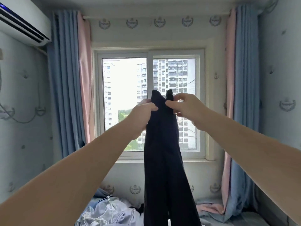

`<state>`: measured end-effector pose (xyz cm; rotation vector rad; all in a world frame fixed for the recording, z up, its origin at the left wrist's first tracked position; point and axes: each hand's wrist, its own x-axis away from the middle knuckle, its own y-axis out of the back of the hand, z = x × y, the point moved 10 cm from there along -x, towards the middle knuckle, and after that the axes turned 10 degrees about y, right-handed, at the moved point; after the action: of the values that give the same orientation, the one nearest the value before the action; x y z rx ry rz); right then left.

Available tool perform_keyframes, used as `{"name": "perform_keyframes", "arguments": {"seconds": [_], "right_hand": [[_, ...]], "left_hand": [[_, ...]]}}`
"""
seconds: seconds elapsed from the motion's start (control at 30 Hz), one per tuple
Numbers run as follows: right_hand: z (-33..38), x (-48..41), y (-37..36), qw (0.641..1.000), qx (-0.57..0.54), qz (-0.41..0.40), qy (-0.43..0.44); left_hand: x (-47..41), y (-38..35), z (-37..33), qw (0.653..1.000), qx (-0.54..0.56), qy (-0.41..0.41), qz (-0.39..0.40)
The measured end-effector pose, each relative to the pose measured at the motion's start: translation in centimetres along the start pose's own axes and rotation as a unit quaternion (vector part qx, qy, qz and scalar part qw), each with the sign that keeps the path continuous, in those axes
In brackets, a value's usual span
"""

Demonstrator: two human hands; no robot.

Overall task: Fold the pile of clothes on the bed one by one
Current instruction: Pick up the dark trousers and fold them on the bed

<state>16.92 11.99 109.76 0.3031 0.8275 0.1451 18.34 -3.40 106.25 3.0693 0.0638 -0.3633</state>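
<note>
Left forearm (pixel 73 176) and right forearm (pixel 254 144) reach away from me, bare, and meet at a dark garment (pixel 164 160) held up in the air. My left hand (pixel 143 111) grips the garment near its top, thumb on the near side and fingers curled round the cloth. My right hand (pixel 184 105), just beside the left with only the cloth between them, pinches the same top part between thumb and forefinger; its other fingers are loosely bent behind. Two dark tips of the garment stick up above both hands. From the hands the cloth hangs straight down, long and narrow, and runs out of view at the bottom. Well below the left hand, a pile of pale clothes (pixel 107 211) lies crumpled on the bed (pixel 244 219). Beyond both hands is a window (pixel 125 95), with blue and pink curtains (pixel 68 79) out to either side. High up, far left of the left hand, an air conditioner (pixel 21 22) sits on the wall.
</note>
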Motion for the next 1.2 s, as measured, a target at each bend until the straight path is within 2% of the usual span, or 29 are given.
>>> {"name": "perform_keyframes", "arguments": {"seconds": [0.1, 0.17, 0.3, 0.4, 0.47, 0.53, 0.6, 0.67, 0.73, 0.8, 0.9, 0.97, 1.07, 1.1, 1.2], "right_hand": [[-0.2, 0.3, -0.1, 1.0, 0.0, 0.024, 0.005], [0.0, 0.4, -0.2, 0.999, -0.003, 0.042, 0.006], [0.3, 0.8, 0.0, 0.997, 0.017, 0.067, 0.019], [-2.1, 1.3, 2.0, 0.999, 0.035, -0.015, 0.009], [-5.7, 2.4, 3.4, 0.995, 0.031, -0.086, -0.049], [-10.0, 4.0, 2.4, 0.985, -0.047, -0.069, -0.15], [-13.0, 4.9, -0.7, 0.96, -0.172, 0.009, -0.223], [-13.1, 5.3, -3.8, 0.926, -0.284, 0.078, -0.235], [-11.7, 5.0, -5.5, 0.914, -0.328, 0.105, -0.215], [-11.0, 4.4, -5.9, 0.921, -0.321, 0.076, -0.209], [-11.6, 3.3, -6.4, 0.934, -0.286, 0.035, -0.213], [-12.9, 2.4, -6.7, 0.942, -0.262, -0.013, -0.21], [-14.7, 1.6, -7.3, 0.944, -0.251, -0.074, -0.199], [-15.2, 1.3, -7.8, 0.945, -0.249, -0.079, -0.197], [-15.9, -0.4, -8.8, 0.957, -0.214, -0.075, -0.18]], "left_hand": [[0.6, -1.2, 0.5, 0.998, -0.018, -0.022, 0.048], [0.5, -1.5, 0.5, 0.996, -0.045, -0.053, 0.052], [-0.1, -0.3, 1.0, 0.998, -0.018, -0.062, -0.021], [-0.6, 0.3, 2.3, 0.999, 0.028, -0.031, -0.02], [-0.7, 0.7, 2.8, 0.998, 0.056, -0.018, -0.002], [-0.9, 1.2, 3.0, 0.996, 0.083, -0.013, 0.014], [-1.2, 1.6, 3.3, 0.994, 0.105, -0.007, 0.026], [-1.6, 2.0, 3.8, 0.992, 0.121, 0.003, 0.032], [-2.0, 2.9, 4.3, 0.991, 0.13, 0.013, 0.021], [-2.5, 4.6, 5.1, 0.993, 0.115, 0.022, -0.02], [-3.4, 7.2, 7.1, 0.995, 0.037, 0.052, -0.077], [-4.1, 7.8, 8.7, 0.996, 0.005, 0.085, -0.037], [-3.9, 6.9, 10.0, 0.989, -0.028, 0.105, 0.096], [-4.2, 7.3, 10.4, 0.988, -0.052, 0.099, 0.104], [-6.8, 10.4, 11.0, 0.99, -0.115, 0.075, 0.004]]}}
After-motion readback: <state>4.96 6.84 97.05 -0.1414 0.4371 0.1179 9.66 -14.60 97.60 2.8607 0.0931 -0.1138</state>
